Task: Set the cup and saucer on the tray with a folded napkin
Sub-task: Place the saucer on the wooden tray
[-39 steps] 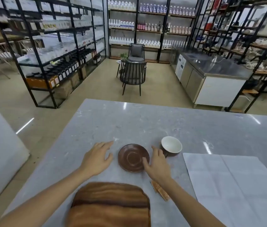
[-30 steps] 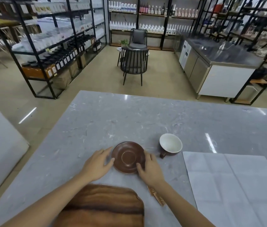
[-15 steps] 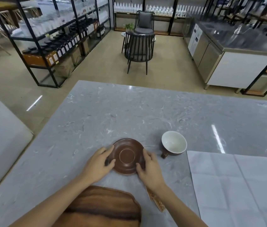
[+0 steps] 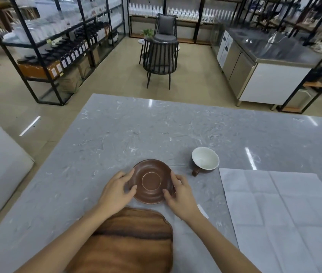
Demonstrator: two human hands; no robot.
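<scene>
A brown saucer (image 4: 151, 181) sits on the grey marble table (image 4: 156, 131), just beyond the wooden tray (image 4: 128, 245) at the near edge. My left hand (image 4: 116, 192) grips the saucer's left rim and my right hand (image 4: 180, 196) grips its right rim. The cup (image 4: 205, 160), brown outside and white inside, stands upright to the right of the saucer, handle towards me. A large white napkin (image 4: 286, 217) lies spread flat and unfolded on the right of the table.
A small white packet (image 4: 203, 211) lies on the table by my right wrist. Beyond the table are a dark chair (image 4: 161, 62), black shelving racks (image 4: 57, 42) with bottles, and a steel counter (image 4: 264, 62).
Both hands closed in on the saucer from either side and now grip its rims. The camera tilted downward, so the table fills more of the view.
</scene>
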